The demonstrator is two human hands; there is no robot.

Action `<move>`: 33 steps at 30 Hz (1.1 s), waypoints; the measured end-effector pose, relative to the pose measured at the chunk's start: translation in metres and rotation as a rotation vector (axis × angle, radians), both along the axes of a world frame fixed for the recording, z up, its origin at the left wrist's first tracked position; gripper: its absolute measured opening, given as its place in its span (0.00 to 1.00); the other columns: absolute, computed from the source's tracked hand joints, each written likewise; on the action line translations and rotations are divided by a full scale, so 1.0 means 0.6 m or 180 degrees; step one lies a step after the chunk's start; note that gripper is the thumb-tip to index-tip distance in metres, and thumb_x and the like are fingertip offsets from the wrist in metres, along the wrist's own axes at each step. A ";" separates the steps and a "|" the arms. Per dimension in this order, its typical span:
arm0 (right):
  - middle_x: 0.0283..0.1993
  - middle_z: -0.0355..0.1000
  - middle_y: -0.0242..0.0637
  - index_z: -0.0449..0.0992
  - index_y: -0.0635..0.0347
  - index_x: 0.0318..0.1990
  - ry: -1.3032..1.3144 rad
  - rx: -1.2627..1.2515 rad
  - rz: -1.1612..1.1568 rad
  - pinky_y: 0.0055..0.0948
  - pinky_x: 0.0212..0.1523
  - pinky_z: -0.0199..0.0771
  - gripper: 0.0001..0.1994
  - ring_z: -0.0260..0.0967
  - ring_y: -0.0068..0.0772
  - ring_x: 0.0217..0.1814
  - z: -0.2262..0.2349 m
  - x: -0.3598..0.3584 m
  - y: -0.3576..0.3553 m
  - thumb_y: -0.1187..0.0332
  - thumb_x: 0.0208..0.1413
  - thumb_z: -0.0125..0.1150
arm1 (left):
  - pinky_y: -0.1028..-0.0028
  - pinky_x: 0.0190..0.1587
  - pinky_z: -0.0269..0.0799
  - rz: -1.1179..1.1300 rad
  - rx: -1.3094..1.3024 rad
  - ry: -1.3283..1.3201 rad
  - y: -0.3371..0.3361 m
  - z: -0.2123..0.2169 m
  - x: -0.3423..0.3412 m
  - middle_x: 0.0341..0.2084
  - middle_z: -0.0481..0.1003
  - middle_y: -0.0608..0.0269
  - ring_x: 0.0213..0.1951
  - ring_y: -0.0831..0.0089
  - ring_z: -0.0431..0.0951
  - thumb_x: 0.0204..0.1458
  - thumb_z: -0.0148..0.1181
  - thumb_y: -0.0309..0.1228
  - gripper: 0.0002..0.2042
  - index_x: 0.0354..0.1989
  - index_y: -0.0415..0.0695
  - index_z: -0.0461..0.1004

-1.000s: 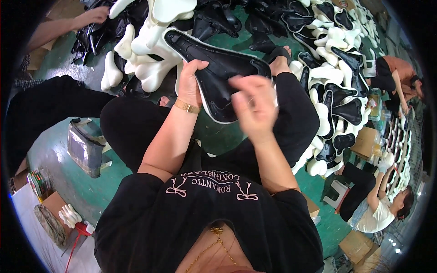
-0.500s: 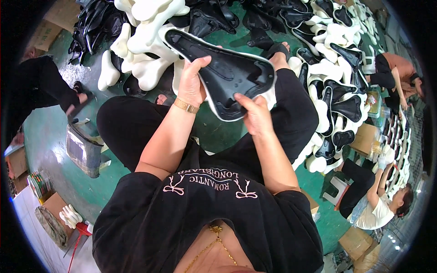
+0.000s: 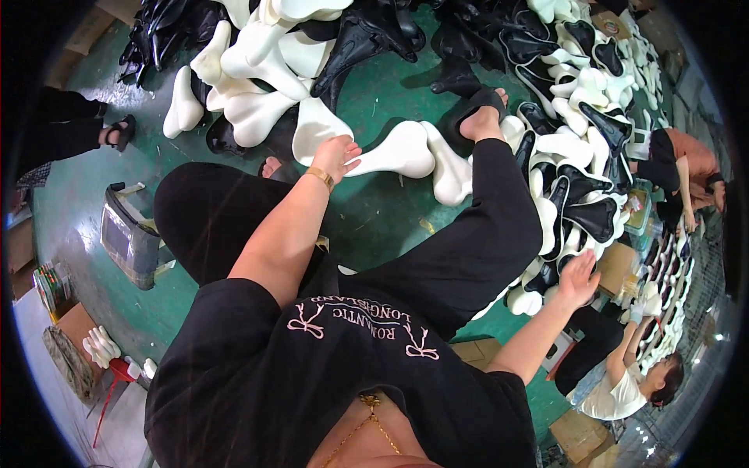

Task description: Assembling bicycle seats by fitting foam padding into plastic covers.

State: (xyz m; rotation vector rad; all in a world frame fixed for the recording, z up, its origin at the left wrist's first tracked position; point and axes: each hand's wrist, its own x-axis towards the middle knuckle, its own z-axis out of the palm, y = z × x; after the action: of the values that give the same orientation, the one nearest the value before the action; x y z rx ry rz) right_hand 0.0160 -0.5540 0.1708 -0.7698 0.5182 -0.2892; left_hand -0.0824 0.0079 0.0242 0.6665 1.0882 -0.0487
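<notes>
My left hand (image 3: 337,158) is open, its fingers spread at the narrow nose of a white bicycle saddle pad (image 3: 399,152) lying on the green floor between my legs. Whether the fingers touch it I cannot tell. Another white pad (image 3: 451,168) lies against its wide end, and a third white pad (image 3: 318,129) sits just beyond my hand. Off to the right, my right hand (image 3: 577,279) is open with fingers stretched and nothing in it, beside the near end of a pile of white pads fitted with black saddle shells (image 3: 589,218).
White pads (image 3: 261,117) and black shells (image 3: 367,39) are heaped ahead. A grey-framed object (image 3: 129,238) stands left of my knee. Co-workers sit at the right, one in a white shirt (image 3: 616,394) and one in an orange top (image 3: 690,156). A person's feet (image 3: 117,134) show at left.
The white pad with its black shell has left both hands. My right hand has swung far right to the pile; my left hand is now at a white pad's nose. The person at left has shifted.
</notes>
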 end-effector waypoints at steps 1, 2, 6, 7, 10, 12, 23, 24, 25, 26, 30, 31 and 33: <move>0.60 0.66 0.47 0.65 0.65 0.59 -0.0262 0.0249 0.0760 0.36 0.54 0.71 0.23 0.66 0.38 0.59 -0.006 0.034 0.018 0.57 0.64 0.41 | 0.58 0.48 0.70 -0.0224 0.0030 0.0104 -0.006 -0.003 0.005 0.40 0.69 0.58 0.44 0.64 0.73 0.54 0.51 0.31 0.14 0.48 0.43 0.64; 0.53 0.71 0.43 0.68 0.66 0.54 -0.0724 0.0517 0.2099 0.34 0.51 0.71 0.19 0.68 0.34 0.54 -0.014 0.077 0.076 0.62 0.63 0.44 | 0.58 0.48 0.70 -0.0236 0.0043 0.0135 -0.004 -0.007 0.005 0.40 0.69 0.58 0.44 0.64 0.73 0.54 0.51 0.31 0.14 0.48 0.43 0.64; 0.49 0.71 0.42 0.67 0.65 0.56 0.0509 -0.1244 0.3571 0.35 0.47 0.73 0.18 0.71 0.39 0.49 -0.020 0.172 0.402 0.66 0.61 0.49 | 0.59 0.47 0.71 -0.0565 0.0126 0.0105 -0.006 -0.023 0.005 0.41 0.70 0.57 0.43 0.66 0.74 0.53 0.54 0.32 0.18 0.52 0.44 0.62; 0.47 0.73 0.40 0.69 0.62 0.55 0.0573 -0.2149 0.4069 0.37 0.43 0.75 0.18 0.73 0.40 0.46 -0.046 0.190 0.448 0.67 0.57 0.54 | 0.60 0.45 0.72 -0.0821 0.0106 0.0155 -0.019 -0.031 0.005 0.40 0.72 0.58 0.42 0.66 0.75 0.55 0.53 0.32 0.17 0.52 0.46 0.63; 0.46 0.73 0.49 0.71 0.57 0.54 -0.0706 -0.5613 0.5259 0.39 0.43 0.75 0.19 0.74 0.46 0.45 -0.227 0.246 0.510 0.72 0.53 0.54 | 0.59 0.39 0.73 -0.1557 -0.0260 0.0355 -0.052 -0.076 0.004 0.38 0.74 0.59 0.38 0.65 0.77 0.56 0.52 0.31 0.30 0.66 0.59 0.48; 0.47 0.72 0.53 0.69 0.57 0.56 -0.0254 -0.6464 0.5771 0.43 0.47 0.73 0.21 0.72 0.51 0.48 -0.308 0.229 0.552 0.75 0.52 0.50 | 0.59 0.38 0.72 -0.1799 -0.0345 0.0556 -0.069 -0.106 -0.017 0.36 0.73 0.60 0.36 0.65 0.78 0.57 0.52 0.32 0.37 0.69 0.67 0.37; 0.43 0.74 0.44 0.70 0.59 0.52 0.1633 -0.3487 0.4697 0.42 0.50 0.71 0.32 0.72 0.48 0.48 -0.387 0.184 0.534 0.78 0.29 0.56 | 0.56 0.45 0.70 -0.1000 -0.0195 0.0873 -0.062 -0.172 -0.008 0.48 0.66 0.51 0.47 0.57 0.72 0.55 0.55 0.50 0.31 0.62 0.60 0.47; 0.42 0.74 0.45 0.70 0.62 0.50 0.1893 -0.1910 0.4715 0.40 0.51 0.71 0.31 0.71 0.45 0.47 -0.370 0.200 0.526 0.78 0.28 0.55 | 0.54 0.47 0.69 -0.0782 -0.0307 0.0945 -0.071 -0.161 0.007 0.48 0.66 0.50 0.46 0.55 0.71 0.54 0.55 0.53 0.29 0.59 0.58 0.50; 0.43 0.73 0.47 0.69 0.64 0.51 0.1786 -0.1205 0.4621 0.41 0.52 0.71 0.30 0.71 0.46 0.47 -0.333 0.196 0.541 0.77 0.30 0.54 | 0.51 0.48 0.68 -0.0414 -0.0377 0.0943 -0.068 -0.153 0.010 0.46 0.67 0.50 0.45 0.54 0.72 0.53 0.55 0.55 0.29 0.56 0.56 0.52; 0.43 0.73 0.49 0.68 0.66 0.52 0.1640 -0.0525 0.4496 0.41 0.53 0.70 0.30 0.71 0.47 0.47 -0.292 0.194 0.560 0.76 0.31 0.54 | 0.50 0.49 0.68 -0.0236 -0.0527 0.1008 -0.063 -0.147 0.015 0.47 0.67 0.51 0.44 0.53 0.72 0.53 0.55 0.56 0.30 0.56 0.56 0.52; 0.44 0.72 0.49 0.64 0.67 0.55 0.1010 -0.0089 0.4980 0.43 0.55 0.69 0.32 0.70 0.49 0.49 -0.222 0.193 0.569 0.73 0.34 0.53 | 0.53 0.43 0.72 -0.0329 -0.0580 0.0925 -0.052 -0.141 0.013 0.45 0.67 0.54 0.41 0.56 0.72 0.51 0.58 0.53 0.29 0.53 0.54 0.52; 0.45 0.72 0.50 0.63 0.67 0.56 0.1087 0.0153 0.4880 0.44 0.56 0.68 0.32 0.70 0.49 0.49 -0.209 0.183 0.571 0.72 0.35 0.53 | 0.54 0.40 0.73 -0.0518 -0.0512 0.0782 -0.045 -0.130 0.010 0.44 0.66 0.55 0.39 0.58 0.72 0.50 0.60 0.50 0.29 0.52 0.54 0.51; 0.43 0.72 0.50 0.62 0.66 0.54 0.1370 0.0568 0.4631 0.45 0.53 0.71 0.27 0.71 0.47 0.47 -0.180 0.162 0.574 0.68 0.43 0.55 | 0.55 0.38 0.73 -0.0557 -0.0241 0.0638 -0.046 -0.107 0.006 0.43 0.66 0.55 0.39 0.59 0.72 0.49 0.60 0.47 0.28 0.52 0.54 0.51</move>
State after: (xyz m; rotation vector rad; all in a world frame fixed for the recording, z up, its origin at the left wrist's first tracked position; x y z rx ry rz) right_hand 0.1135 -0.2096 0.0628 -0.8579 0.2653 1.2737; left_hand -0.0789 -0.0197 -0.0402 0.6979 1.2112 -0.3116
